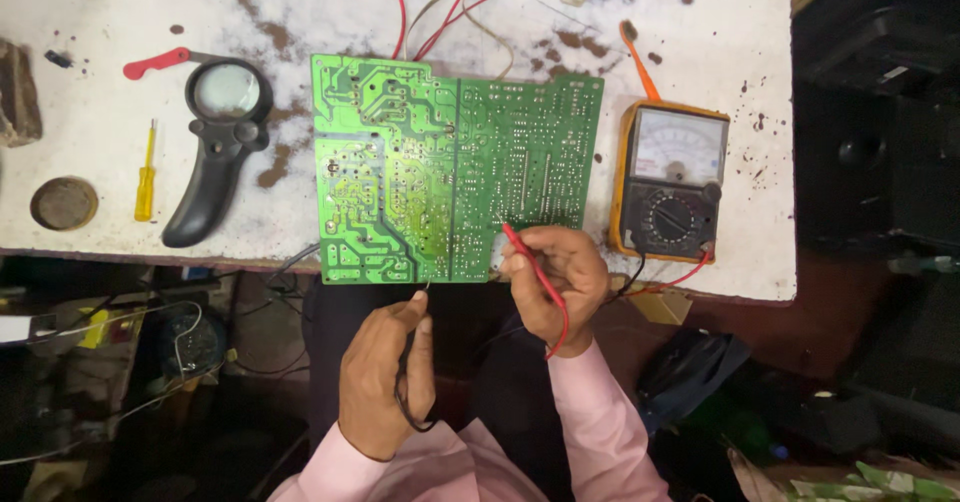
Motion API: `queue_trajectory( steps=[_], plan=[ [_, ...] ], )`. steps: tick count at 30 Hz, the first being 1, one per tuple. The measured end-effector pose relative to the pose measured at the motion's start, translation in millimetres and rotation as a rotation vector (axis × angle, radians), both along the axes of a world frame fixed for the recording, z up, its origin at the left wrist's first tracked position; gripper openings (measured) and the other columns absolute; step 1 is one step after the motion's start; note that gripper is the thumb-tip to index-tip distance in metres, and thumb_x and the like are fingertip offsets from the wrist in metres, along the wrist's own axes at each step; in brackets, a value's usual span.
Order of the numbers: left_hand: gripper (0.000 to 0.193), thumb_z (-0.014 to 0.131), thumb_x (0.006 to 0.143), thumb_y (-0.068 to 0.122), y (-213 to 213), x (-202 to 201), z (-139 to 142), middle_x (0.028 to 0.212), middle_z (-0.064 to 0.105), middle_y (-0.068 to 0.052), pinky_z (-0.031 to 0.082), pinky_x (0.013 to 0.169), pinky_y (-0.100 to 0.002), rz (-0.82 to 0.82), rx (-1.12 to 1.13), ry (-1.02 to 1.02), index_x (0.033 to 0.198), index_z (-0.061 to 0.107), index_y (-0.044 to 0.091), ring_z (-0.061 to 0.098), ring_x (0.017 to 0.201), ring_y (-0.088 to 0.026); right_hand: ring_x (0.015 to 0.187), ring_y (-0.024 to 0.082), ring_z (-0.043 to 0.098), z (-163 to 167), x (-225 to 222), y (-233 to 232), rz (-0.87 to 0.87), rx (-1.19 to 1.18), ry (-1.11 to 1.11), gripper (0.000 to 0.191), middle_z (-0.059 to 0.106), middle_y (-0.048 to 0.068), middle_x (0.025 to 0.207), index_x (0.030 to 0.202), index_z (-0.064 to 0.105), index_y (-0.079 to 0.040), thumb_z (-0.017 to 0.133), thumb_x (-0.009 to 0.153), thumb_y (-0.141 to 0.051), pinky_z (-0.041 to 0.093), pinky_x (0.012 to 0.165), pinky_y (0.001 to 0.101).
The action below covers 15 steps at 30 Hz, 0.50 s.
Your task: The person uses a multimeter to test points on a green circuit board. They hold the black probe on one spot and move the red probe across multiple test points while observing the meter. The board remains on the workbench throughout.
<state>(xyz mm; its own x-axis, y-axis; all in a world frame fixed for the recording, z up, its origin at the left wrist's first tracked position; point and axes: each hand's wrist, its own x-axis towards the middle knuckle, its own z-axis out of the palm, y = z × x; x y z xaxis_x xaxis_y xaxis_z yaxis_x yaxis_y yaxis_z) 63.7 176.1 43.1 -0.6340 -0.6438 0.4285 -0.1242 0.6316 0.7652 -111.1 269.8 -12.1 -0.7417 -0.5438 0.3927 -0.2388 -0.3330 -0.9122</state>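
seen from above at a stained white workbench: a green circuit board lying solder side up in the centre of the frame, its lower edge level with the bench's near edge. right hand at lower centre-right, fingers pinched pen-fashion round a red probe, tip resting on the board's lower right corner. left hand below the board at lower centre, fingers closed on a black probe, its fine tip just meeting or just short of the board's bottom edge; contact not clear from here. risk as judged: a probe tip skidding off a small solder pad and bridging neighbouring tracks, likely because both hands work at the very edge with little support under the wrists. further risk: the board tipping or sliding off the bench edge under probe pressure, since nothing visibly clamps it. red lead trailing to a yellow-cased analogue meter just right of the board, loose enough to snag on a sleeve. left of the board, a black-handled magnifying glass, a small yellow screwdriver and a round tin lid at far left. red and white wires running off the board's top edge towards the upper frame.
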Motion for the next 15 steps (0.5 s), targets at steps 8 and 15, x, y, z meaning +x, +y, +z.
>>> queue_trajectory(
  steps=[8,15],
  plan=[
    [0.018,0.064,0.090,-0.008,-0.2,0.3,0.5,0.097,0.070,-0.022,0.056,0.075,-0.039,-0.001,0.009,-0.002,0.108,0.064,-0.007,0.070,0.086,-0.037,0.087,0.015,0.072,0.8,-2.8,-0.6,0.025,-0.010,0.067,0.016,0.069,0.017,0.105,0.111,0.057,0.003,0.064,0.097,0.008,0.061,0.079,0.0269],
    [0.018,0.064,0.090,-0.008,-0.2,0.5,-0.4,0.098,0.070,-0.022,0.055,0.075,-0.039,-0.001,0.006,0.000,0.109,0.063,-0.007,0.070,0.086,-0.038,0.085,0.014,0.071,1.9,-1.6,-1.5,0.037,-0.004,0.076,0.014,0.070,0.017,0.103,0.106,0.058,0.004,0.064,0.096,0.010,0.061,0.076,0.0264]
  ],
)
